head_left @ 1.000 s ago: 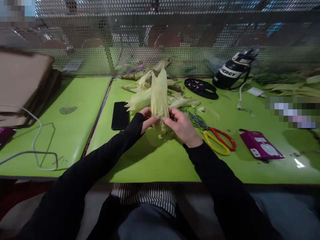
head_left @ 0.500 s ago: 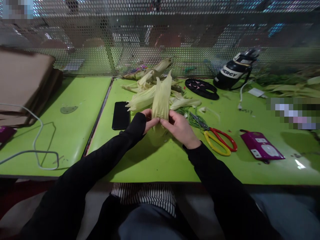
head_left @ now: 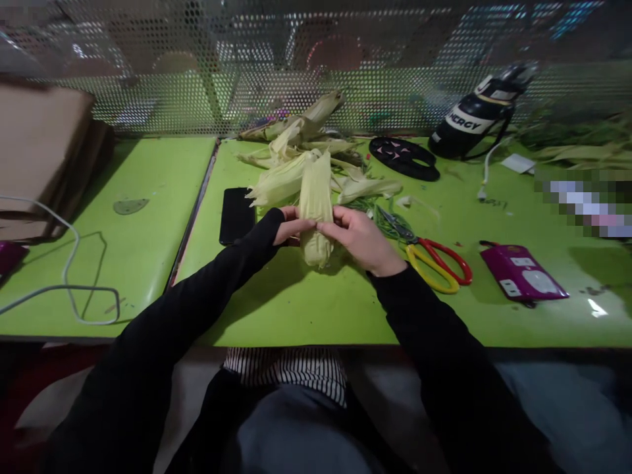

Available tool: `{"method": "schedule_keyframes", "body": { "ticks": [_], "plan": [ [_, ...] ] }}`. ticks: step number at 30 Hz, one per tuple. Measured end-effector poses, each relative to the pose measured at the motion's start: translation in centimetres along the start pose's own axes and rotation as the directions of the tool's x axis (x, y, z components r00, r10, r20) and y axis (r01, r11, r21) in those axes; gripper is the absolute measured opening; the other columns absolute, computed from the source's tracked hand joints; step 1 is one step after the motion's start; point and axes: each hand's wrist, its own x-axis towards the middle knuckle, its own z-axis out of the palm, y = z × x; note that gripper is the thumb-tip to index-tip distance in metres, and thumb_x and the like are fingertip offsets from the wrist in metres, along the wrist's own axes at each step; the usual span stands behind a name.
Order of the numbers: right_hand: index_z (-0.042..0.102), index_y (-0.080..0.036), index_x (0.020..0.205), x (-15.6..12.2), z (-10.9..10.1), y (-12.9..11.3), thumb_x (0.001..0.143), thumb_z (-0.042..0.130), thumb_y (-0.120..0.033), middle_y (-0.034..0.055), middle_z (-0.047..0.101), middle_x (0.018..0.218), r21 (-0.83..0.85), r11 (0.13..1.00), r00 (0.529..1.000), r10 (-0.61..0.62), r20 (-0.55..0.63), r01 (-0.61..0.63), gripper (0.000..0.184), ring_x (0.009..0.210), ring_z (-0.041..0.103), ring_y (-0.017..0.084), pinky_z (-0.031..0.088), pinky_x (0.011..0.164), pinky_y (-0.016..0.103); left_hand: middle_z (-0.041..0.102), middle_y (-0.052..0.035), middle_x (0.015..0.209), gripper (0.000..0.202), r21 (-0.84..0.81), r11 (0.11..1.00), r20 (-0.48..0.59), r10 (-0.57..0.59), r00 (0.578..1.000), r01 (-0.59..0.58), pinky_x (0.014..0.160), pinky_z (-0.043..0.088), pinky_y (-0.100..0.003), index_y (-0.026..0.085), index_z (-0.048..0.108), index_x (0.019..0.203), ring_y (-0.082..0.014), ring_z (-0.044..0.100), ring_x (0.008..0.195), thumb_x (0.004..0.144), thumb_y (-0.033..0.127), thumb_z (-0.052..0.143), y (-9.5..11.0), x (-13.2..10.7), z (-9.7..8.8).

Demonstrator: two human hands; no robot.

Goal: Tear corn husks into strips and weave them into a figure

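A pale yellow-green bundle of corn husk [head_left: 316, 187] is pinched between both my hands above the green table. My left hand [head_left: 289, 228] grips its left edge, thumb across the front. On the right edge my right hand [head_left: 364, 238] holds it the same way, the two thumb tips almost meeting. The bundle's crumpled lower end hangs below the thumbs; the fingers behind it are hidden. More loose corn husks [head_left: 279, 181] lie piled just beyond. Scissors [head_left: 434, 265] with one red and one yellow handle rest right of my right hand, blades on green string [head_left: 388, 222].
A black phone [head_left: 236, 216] lies left of the husks. To the right are a purple power strip [head_left: 526, 272], a black palette-shaped plate [head_left: 403, 158] and a tilted black bottle [head_left: 471, 122]. Brown cardboard [head_left: 42, 145] and a grey cable [head_left: 74, 288] occupy the left. A perforated metal screen [head_left: 276, 72] stands behind.
The husk bundle's tall pointed tip no longer stands up; its top looks shorter and rounded. More of its lower end shows below my thumbs. The view has tilted slightly.
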Motion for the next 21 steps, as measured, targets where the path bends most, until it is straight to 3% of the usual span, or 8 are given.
{"method": "schedule_keyframes", "body": {
  "ticks": [4,9,18,21],
  "plan": [
    [0.071,-0.017,0.1,0.0,0.2,-0.1,0.079,0.068,-0.032,0.0076,0.075,0.099,-0.006,1.0,1.0,0.015,0.0,-0.015,0.026,0.081,0.067,0.02,0.054,0.072,0.033,0.07,-0.0051,0.077,0.019,-0.018,1.0,-0.004,-0.009,1.0,0.009,0.067,0.054,-0.031,0.013,0.066,0.086,-0.0159,0.064,0.069,0.074,0.024,0.075,0.3,-0.2,0.1],
    [0.07,-0.015,0.096,0.0,0.2,-0.1,0.079,0.069,-0.035,0.0073,0.074,0.095,-0.091,0.994,0.999,-0.051,0.017,0.052,0.027,0.085,0.066,0.022,0.053,0.078,0.036,0.072,-0.0085,0.089,0.018,0.024,0.995,0.003,0.098,0.995,-0.098,0.069,0.051,-0.032,0.011,0.067,0.092,-0.019,0.065,0.076,0.077,0.02,0.07,0.1,-0.5,0.1],
    [0.067,-0.018,0.088,-0.2,0.2,0.0,0.082,0.064,-0.037,0.005,0.068,0.081,-0.282,0.953,0.991,-0.126,-0.034,0.111,0.021,0.076,0.06,0.021,0.048,0.069,0.034,0.071,-0.0059,0.081,0.019,-0.006,0.988,0.057,0.157,0.986,-0.157,0.074,0.05,-0.031,0.012,0.065,0.088,-0.0178,0.064,0.076,0.073,0.019,0.075,0.2,-0.4,0.2],
    [0.064,-0.02,0.08,-0.3,0.5,-0.1,0.082,0.063,-0.037,0.0027,0.063,0.073,-0.375,0.917,0.98,-0.179,-0.088,0.134,0.017,0.07,0.055,0.019,0.043,0.064,0.031,0.068,-0.0035,0.075,0.016,0.014,0.981,0.018,0.194,0.981,-0.194,0.074,0.048,-0.03,0.013,0.062,0.083,-0.0169,0.061,0.075,0.072,0.014,0.073,0.6,-0.9,0.8]
  ]
}}
